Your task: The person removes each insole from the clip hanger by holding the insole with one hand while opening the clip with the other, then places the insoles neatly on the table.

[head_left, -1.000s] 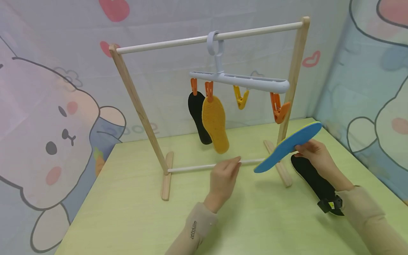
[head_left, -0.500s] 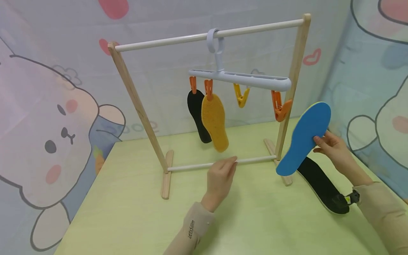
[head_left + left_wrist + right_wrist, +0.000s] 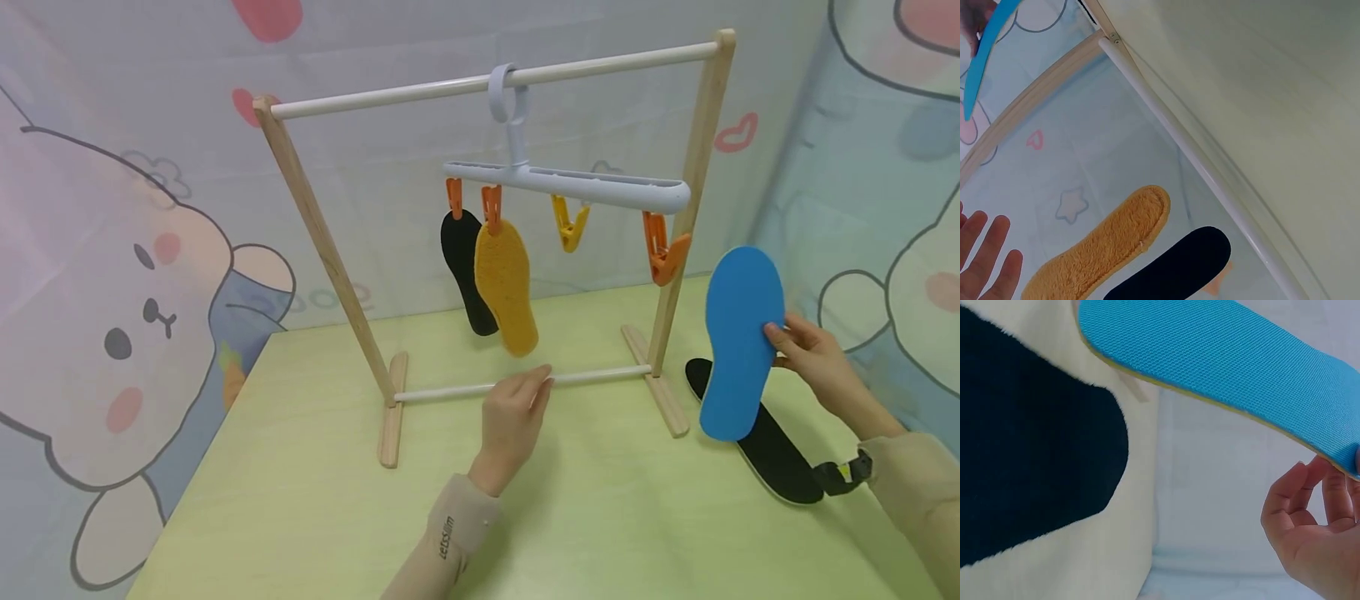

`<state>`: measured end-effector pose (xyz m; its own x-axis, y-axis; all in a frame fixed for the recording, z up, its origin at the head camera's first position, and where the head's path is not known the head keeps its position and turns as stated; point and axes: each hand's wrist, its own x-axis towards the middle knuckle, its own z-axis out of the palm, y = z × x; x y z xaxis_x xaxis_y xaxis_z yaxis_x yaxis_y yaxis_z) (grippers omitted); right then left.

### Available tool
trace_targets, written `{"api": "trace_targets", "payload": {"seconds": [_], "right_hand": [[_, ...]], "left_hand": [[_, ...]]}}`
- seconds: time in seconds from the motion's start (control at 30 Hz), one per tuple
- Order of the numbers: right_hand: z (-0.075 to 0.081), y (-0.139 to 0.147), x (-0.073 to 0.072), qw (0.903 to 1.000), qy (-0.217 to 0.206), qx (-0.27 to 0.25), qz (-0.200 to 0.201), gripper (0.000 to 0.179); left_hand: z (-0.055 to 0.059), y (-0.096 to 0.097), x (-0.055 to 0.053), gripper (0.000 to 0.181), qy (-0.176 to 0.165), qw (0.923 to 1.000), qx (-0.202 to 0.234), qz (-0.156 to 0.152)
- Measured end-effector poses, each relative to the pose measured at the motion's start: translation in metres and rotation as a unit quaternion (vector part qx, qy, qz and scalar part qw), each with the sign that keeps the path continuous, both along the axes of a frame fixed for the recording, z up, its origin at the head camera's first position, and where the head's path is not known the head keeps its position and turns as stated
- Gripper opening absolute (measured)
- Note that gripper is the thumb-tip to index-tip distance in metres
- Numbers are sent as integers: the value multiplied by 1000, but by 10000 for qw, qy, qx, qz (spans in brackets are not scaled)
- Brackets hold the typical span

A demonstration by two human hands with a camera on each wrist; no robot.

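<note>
My right hand (image 3: pixel 817 367) pinches the edge of a blue insole (image 3: pixel 742 333), held upright at the right of the rack. The right wrist view shows the blue insole's (image 3: pixel 1210 356) woven face and yellow edge between thumb and fingers. Holding nothing, my left hand (image 3: pixel 513 425) hovers before the rack's lower bar, fingers loosely extended in the left wrist view. An orange fuzzy insole (image 3: pixel 506 287) and a black insole (image 3: pixel 467 267) hang from orange clips at the hanger's left. Another black insole (image 3: pixel 783 458) lies on the table, partly covered by the blue one in the head view.
A white hanger (image 3: pixel 600 187) hooks over the top bar of a wooden rack (image 3: pixel 307 225). From its right half hang a yellow clip (image 3: pixel 570 229) and an orange clip (image 3: pixel 663 254) with nothing in them. Beneath is a pale green table (image 3: pixel 300 500); patterned cloth stands behind.
My right hand has moved right with the blue insole, turning it from a slant to nearly upright with its face toward the head camera. The left hand has shifted slightly left.
</note>
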<state>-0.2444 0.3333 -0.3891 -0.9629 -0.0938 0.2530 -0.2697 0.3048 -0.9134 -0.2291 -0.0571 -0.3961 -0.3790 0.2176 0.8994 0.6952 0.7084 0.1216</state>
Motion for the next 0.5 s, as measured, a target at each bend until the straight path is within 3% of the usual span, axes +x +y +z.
{"api": "trace_targets", "payload": {"seconds": [0.2, 0.4, 0.5], "right_hand": [[-5, 11, 0, 9967, -291, 689, -303, 48], [-10, 19, -2, 9925, -672, 930, -418, 27], [-12, 23, -5, 9879, -916, 1147, -508, 47]], "left_hand": [[-3, -2, -3, 14, -18, 10000, 39, 27], [-5, -3, -4, 13, -59, 10000, 63, 5], [-4, -3, -4, 13, -65, 10000, 64, 23]]}}
